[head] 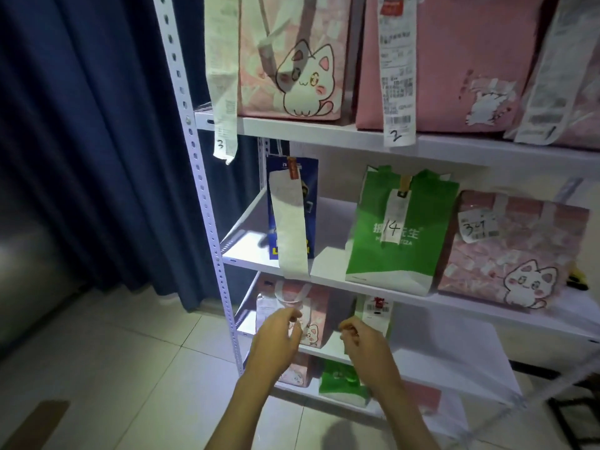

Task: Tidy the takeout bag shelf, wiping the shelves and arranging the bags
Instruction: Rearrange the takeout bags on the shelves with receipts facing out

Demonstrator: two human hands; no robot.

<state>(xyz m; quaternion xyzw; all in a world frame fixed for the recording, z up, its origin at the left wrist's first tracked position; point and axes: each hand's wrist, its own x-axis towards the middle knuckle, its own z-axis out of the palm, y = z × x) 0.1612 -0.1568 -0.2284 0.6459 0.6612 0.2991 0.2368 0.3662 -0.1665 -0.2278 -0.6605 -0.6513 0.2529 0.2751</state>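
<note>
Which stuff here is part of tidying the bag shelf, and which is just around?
Part of the job:
shelf rack
green bag
blue bag
pink cat bag
left hand
right hand

Just around:
blue curtain
tiled floor

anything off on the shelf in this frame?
Minor only. On the middle shelf the blue bag stands set back, while the green bag and pink cat bag sit at the front edge. The blue bag's long receipt droops past the shelf edge. No spills or damage visible.
</note>
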